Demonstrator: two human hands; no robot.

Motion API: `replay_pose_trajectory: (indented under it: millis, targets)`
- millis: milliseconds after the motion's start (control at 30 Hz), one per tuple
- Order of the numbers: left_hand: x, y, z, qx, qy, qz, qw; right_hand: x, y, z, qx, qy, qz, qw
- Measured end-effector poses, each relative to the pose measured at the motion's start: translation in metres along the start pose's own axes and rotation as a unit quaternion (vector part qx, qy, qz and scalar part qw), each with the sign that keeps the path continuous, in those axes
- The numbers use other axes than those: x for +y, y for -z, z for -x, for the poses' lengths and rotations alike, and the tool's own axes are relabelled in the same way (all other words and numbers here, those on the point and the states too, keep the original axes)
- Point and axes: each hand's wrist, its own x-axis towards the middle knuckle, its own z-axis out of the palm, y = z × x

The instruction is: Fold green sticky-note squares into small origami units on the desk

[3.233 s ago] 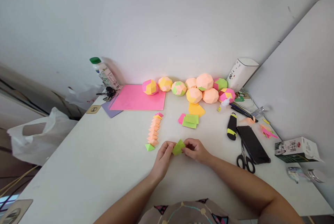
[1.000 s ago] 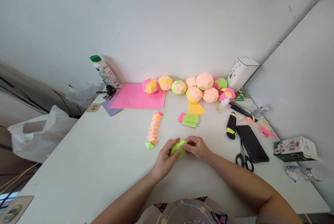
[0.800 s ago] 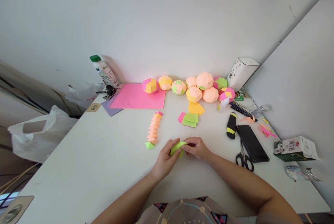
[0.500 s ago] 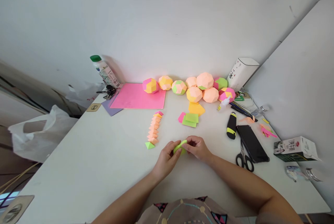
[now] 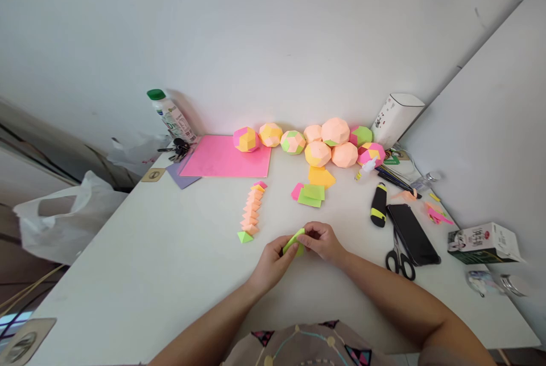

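While both hands pinch it just above the white table [image 5: 170,275], the green paper [image 5: 294,241] slants, its long axis rising from the left hand [image 5: 273,258] toward the right hand [image 5: 325,241], near the row of folded pieces [image 5: 251,212].

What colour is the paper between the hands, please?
Bright green; the paper shows best in the head view.

I work at a white desk [image 5: 149,263] in a home craft corner: paper balls [image 5: 335,131] line the wall, beside scissors [image 5: 398,261], phone [image 5: 413,234], keys [image 5: 177,151] and milk carton [image 5: 484,244].
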Motion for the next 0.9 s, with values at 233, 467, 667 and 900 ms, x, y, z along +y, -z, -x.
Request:
replay_pose_trajectory:
  millis: [233, 467, 667, 900]
  targets:
    - [0.002, 0.000, 0.001, -0.013, 0.028, 0.007, 0.999, 0.002, 0.000, -0.002, 0.008, -0.017, -0.055, 0.998]
    - [0.004, 0.000, 0.002, -0.015, 0.030, 0.001, 0.999, -0.007, 0.000, -0.003, -0.022, -0.004, -0.024, 0.999]
    - [0.004, -0.001, 0.003, 0.027, 0.000, 0.010, 1.000, -0.009, 0.002, -0.004, -0.026, 0.017, -0.018, 0.999]
    - [0.002, 0.001, 0.001, 0.033, -0.030, -0.033, 0.998, -0.007, 0.003, -0.004, -0.024, 0.019, -0.028, 0.999]
